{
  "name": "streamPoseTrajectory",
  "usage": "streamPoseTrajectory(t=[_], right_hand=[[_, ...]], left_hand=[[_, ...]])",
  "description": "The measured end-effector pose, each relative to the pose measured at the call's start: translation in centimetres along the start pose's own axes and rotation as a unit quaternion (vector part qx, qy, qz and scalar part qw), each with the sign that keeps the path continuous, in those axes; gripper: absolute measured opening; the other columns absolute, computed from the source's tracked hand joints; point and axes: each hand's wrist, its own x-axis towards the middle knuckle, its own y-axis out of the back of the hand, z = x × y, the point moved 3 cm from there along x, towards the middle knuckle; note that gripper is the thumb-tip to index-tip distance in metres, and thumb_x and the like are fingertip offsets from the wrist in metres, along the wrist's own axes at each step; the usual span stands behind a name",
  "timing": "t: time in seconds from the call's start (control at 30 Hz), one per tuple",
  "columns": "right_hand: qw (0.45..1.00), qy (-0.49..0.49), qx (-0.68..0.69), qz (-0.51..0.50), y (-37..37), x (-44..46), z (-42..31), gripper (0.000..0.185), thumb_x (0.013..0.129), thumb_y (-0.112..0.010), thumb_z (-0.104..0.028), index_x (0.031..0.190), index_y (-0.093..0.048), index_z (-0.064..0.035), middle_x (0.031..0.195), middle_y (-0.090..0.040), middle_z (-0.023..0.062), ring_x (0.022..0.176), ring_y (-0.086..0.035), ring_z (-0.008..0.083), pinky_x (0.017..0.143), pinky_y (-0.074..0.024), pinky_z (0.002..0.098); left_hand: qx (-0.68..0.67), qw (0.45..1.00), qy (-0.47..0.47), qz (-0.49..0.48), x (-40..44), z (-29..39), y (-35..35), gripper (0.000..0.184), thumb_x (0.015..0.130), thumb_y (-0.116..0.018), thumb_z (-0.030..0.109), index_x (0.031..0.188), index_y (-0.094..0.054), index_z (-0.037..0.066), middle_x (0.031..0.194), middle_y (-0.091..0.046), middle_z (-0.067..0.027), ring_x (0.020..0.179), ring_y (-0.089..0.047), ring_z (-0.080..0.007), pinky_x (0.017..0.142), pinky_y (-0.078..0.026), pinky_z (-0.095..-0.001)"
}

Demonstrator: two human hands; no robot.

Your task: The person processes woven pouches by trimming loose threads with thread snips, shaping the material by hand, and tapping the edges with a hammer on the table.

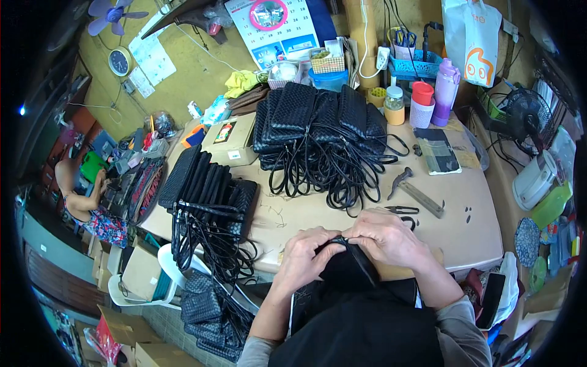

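Both hands meet at the table's front edge, in front of my body. My left hand (307, 255) pinches the left part of the top edge of a black pouch-like piece (347, 269). With its fingers closed, my right hand (389, 238) grips the same edge just to the right, the fingertips of the two hands nearly touching. A dark strip runs down from the pinched edge. Beyond my right hand lie a hammer (419, 194) with a wooden handle and a small dark tool (402, 210).
Woven black bags with straps (299, 116) are piled at the table's back; another stack (211, 189) stands left. A cardboard box (231, 139), bottles (422, 98) and a dark notebook (437, 150) line the back. Another person (85, 202) sits far left.
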Motion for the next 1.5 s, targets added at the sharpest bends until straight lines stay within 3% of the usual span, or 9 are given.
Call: streamPoseTrajectory(t=[0.3, 0.37, 0.57, 0.63, 0.83, 1.03, 1.3, 1.43, 1.5], right_hand=[[0.978, -0.079, -0.185, 0.052, 4.0, -4.1, 0.7, 0.010, 0.071, -0.066, 0.001, 0.078, -0.065, -0.0073, 0.072, -0.058, 0.0071, 0.072, -0.061, 0.0268, 0.062, -0.0485, 0.0364], [0.963, -0.071, -0.207, 0.159, 5.9, -5.0, 0.7, 0.010, 0.070, -0.066, 0.001, 0.076, -0.065, -0.0072, 0.073, -0.058, 0.0065, 0.072, -0.061, 0.0262, 0.061, -0.0489, 0.0353], [0.955, -0.220, -0.155, -0.125, 4.3, -13.0, 5.0, 0.024, 0.079, -0.070, -0.022, 0.097, -0.069, -0.0069, 0.079, -0.064, 0.0135, 0.080, -0.064, 0.0337, 0.071, -0.0498, 0.0408], [0.917, -0.377, -0.116, 0.062, 3.4, -14.4, 7.6, 0.027, 0.081, -0.069, -0.024, 0.100, -0.067, -0.0042, 0.087, -0.067, 0.0170, 0.083, -0.065, 0.0352, 0.075, -0.0500, 0.0421], [0.907, -0.414, -0.078, 0.031, -1.5, -10.0, 9.8, 0.026, 0.084, -0.070, -0.015, 0.103, -0.065, 0.0021, 0.086, -0.069, 0.0164, 0.076, -0.067, 0.0262, 0.072, -0.0522, 0.0349], [0.841, -0.363, 0.319, 0.241, -4.2, -11.6, 11.1, 0.014, 0.085, -0.067, -0.002, 0.097, -0.063, 0.0050, 0.083, -0.063, 0.0015, 0.072, -0.056, 0.0046, 0.068, -0.0480, 0.0210], [0.864, -0.367, 0.193, 0.286, -4.0, -11.3, 7.9, 0.026, 0.093, -0.060, -0.017, 0.073, -0.054, -0.0006, 0.061, -0.045, -0.0049, 0.060, -0.037, 0.0041, 0.054, -0.0330, 0.0229], [0.866, -0.387, 0.229, 0.218, -2.5, -13.1, 7.3, 0.029, 0.095, -0.056, -0.022, 0.075, -0.056, -0.0014, 0.059, -0.047, -0.0013, 0.056, -0.042, 0.0077, 0.054, -0.0361, 0.0266], [0.872, -0.476, 0.059, -0.096, -1.9, -13.7, 5.6, 0.031, 0.094, -0.054, -0.030, 0.081, -0.063, -0.0035, 0.065, -0.060, 0.0084, 0.062, -0.059, 0.0218, 0.060, -0.0451, 0.0352]], left_hand=[[-0.287, 0.902, 0.143, 0.288, -3.2, -9.3, 2.2, 0.006, 0.088, -0.062, 0.004, 0.093, -0.061, 0.002, 0.089, -0.058, -0.0006, 0.087, -0.052, -0.0090, 0.082, -0.041, -0.0242], [-0.019, 0.967, -0.054, 0.247, -2.7, -7.7, 2.7, 0.021, 0.074, -0.061, -0.005, 0.093, -0.064, 0.003, 0.093, -0.060, -0.0054, 0.090, -0.056, -0.0196, 0.084, -0.044, -0.0311], [0.002, 0.993, 0.039, -0.114, -5.7, -8.7, -1.7, 0.032, 0.072, -0.058, -0.011, 0.098, -0.067, 0.005, 0.118, -0.058, -0.0123, 0.105, -0.055, -0.0280, 0.091, -0.045, -0.0366], [-0.107, 0.982, 0.155, -0.032, -6.5, -10.9, -2.9, 0.026, 0.080, -0.057, -0.007, 0.104, -0.064, 0.002, 0.114, -0.059, -0.0151, 0.100, -0.059, -0.0333, 0.088, -0.048, -0.0401], [0.061, 0.970, 0.234, 0.011, -3.9, -11.4, -5.6, 0.028, 0.091, -0.058, 0.014, 0.112, -0.057, -0.005, 0.081, -0.064, -0.0170, 0.080, -0.064, -0.0261, 0.079, -0.050, -0.0337], [-0.452, 0.814, 0.315, 0.182, -5.2, -11.7, -7.3, 0.011, 0.092, -0.062, 0.013, 0.089, -0.059, 0.003, 0.080, -0.062, 0.0000, 0.072, -0.053, -0.0066, 0.069, -0.044, -0.0225], [-0.206, 0.920, 0.200, 0.267, -6.5, -7.6, -4.0, 0.028, 0.096, -0.058, 0.015, 0.072, -0.047, 0.005, 0.067, -0.042, 0.0060, 0.065, -0.032, -0.0037, 0.058, -0.030, -0.0217], [-0.206, 0.925, 0.194, 0.255, -6.2, -6.1, -2.6, 0.024, 0.097, -0.054, 0.014, 0.076, -0.052, 0.004, 0.069, -0.046, 0.0057, 0.067, -0.036, -0.0030, 0.061, -0.032, -0.0195], [-0.242, 0.896, 0.236, 0.288, -6.5, -9.0, -1.6, 0.022, 0.098, -0.053, 0.014, 0.080, -0.055, 0.001, 0.074, -0.051, 0.0045, 0.070, -0.040, -0.0029, 0.064, -0.035, -0.0194]])
